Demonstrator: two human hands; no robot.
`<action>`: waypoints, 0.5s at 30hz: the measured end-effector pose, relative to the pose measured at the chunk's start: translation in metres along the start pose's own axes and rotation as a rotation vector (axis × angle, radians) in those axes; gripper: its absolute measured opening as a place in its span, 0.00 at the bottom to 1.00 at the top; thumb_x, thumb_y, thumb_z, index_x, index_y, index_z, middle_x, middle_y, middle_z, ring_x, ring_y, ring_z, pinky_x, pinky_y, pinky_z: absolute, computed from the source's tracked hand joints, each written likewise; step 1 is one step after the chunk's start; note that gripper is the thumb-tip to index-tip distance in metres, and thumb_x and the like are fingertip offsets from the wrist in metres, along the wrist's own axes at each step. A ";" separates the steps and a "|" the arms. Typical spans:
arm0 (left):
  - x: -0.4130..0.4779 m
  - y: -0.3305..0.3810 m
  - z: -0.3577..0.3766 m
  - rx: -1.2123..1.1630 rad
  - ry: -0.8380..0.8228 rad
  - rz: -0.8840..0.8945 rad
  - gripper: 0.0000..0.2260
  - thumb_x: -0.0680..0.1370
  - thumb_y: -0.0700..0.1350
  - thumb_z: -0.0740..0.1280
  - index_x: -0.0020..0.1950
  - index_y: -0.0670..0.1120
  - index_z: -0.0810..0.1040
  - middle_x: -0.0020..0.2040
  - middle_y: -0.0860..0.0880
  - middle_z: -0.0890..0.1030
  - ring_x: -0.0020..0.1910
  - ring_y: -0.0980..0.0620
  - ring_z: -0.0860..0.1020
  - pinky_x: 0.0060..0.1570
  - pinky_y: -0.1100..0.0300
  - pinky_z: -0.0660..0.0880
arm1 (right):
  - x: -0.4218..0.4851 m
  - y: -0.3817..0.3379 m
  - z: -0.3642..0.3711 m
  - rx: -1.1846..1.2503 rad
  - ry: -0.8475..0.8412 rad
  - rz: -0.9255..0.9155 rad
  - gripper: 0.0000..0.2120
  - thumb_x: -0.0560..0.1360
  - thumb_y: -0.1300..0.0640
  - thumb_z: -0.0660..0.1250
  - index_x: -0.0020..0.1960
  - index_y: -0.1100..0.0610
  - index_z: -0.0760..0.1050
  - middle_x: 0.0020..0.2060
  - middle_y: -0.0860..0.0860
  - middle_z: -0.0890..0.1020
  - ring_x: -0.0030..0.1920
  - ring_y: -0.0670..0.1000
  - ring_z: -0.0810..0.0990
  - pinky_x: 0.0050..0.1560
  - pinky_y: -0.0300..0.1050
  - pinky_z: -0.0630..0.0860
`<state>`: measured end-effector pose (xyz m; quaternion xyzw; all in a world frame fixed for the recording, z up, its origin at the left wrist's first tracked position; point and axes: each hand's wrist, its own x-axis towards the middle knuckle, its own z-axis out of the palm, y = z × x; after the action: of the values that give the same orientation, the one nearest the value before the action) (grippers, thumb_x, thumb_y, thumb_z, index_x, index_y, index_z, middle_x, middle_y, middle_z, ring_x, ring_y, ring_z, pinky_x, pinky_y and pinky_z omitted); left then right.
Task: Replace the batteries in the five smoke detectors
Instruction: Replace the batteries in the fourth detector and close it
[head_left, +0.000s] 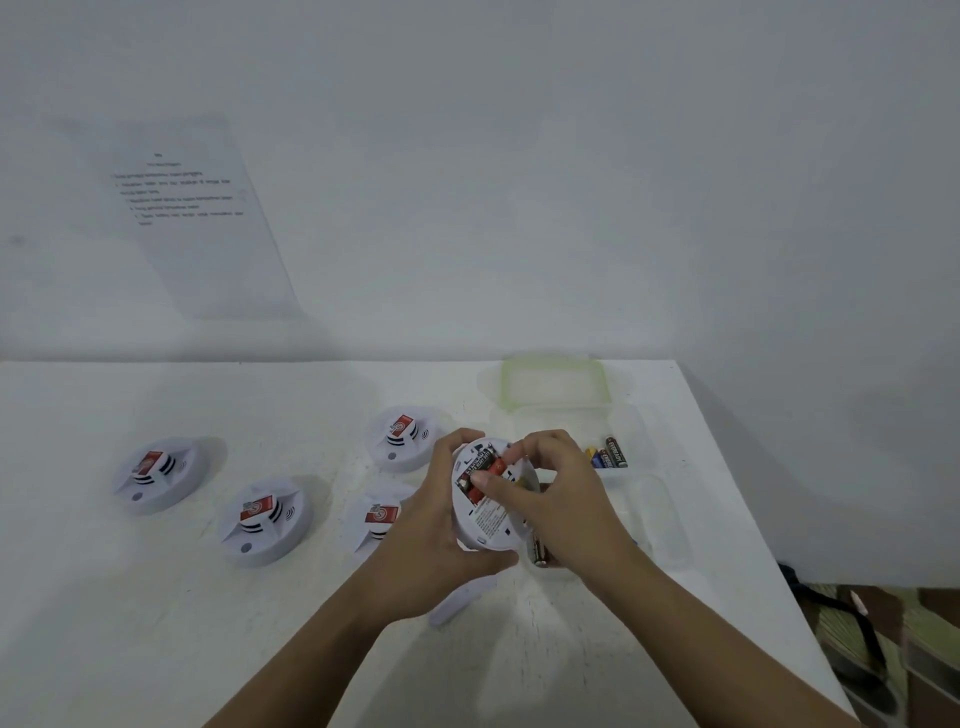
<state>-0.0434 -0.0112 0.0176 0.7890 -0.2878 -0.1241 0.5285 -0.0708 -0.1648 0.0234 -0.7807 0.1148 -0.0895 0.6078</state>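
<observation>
Nearest the camera, the left hand (441, 525) is wrapped around the upturned smoke detector (491, 499), fingers curled behind its rim, tilting its back toward the person. At about three o'clock of it, the right hand (550, 493) pinches thumb and fingertips on the batteries (480, 470) seated in the open compartment; their long axis runs from seven to one o'clock. The right hand is nearer them. Spare batteries (608, 453) lie in the clear container (639, 431) at two o'clock, so pulling or seating looks right-handed.

A white table (156, 623) carries four smoke detectors (156, 475), a clear container (576, 415) and, seemingly, a loose cover (457, 603).
</observation>
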 end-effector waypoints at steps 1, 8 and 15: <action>0.001 0.000 0.001 0.005 0.000 0.001 0.39 0.68 0.38 0.81 0.67 0.59 0.60 0.60 0.60 0.73 0.61 0.68 0.74 0.48 0.74 0.75 | 0.001 0.000 0.000 -0.015 0.016 0.009 0.12 0.70 0.50 0.78 0.47 0.53 0.77 0.54 0.46 0.75 0.57 0.41 0.76 0.49 0.39 0.82; 0.004 -0.004 0.002 -0.020 0.017 0.016 0.40 0.67 0.36 0.81 0.68 0.57 0.61 0.62 0.58 0.73 0.63 0.63 0.75 0.51 0.71 0.77 | 0.002 0.000 -0.002 0.000 0.051 0.022 0.14 0.71 0.50 0.78 0.48 0.53 0.76 0.56 0.47 0.78 0.58 0.45 0.79 0.50 0.47 0.84; -0.001 -0.007 0.003 -0.055 0.067 -0.008 0.42 0.67 0.40 0.82 0.68 0.63 0.60 0.58 0.71 0.73 0.62 0.64 0.76 0.50 0.71 0.77 | -0.006 0.001 0.007 -0.053 0.169 -0.142 0.10 0.71 0.49 0.78 0.46 0.48 0.77 0.47 0.43 0.81 0.52 0.43 0.78 0.44 0.28 0.72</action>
<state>-0.0435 -0.0104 0.0103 0.7790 -0.2634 -0.1077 0.5587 -0.0747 -0.1572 0.0210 -0.7923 0.1123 -0.1949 0.5672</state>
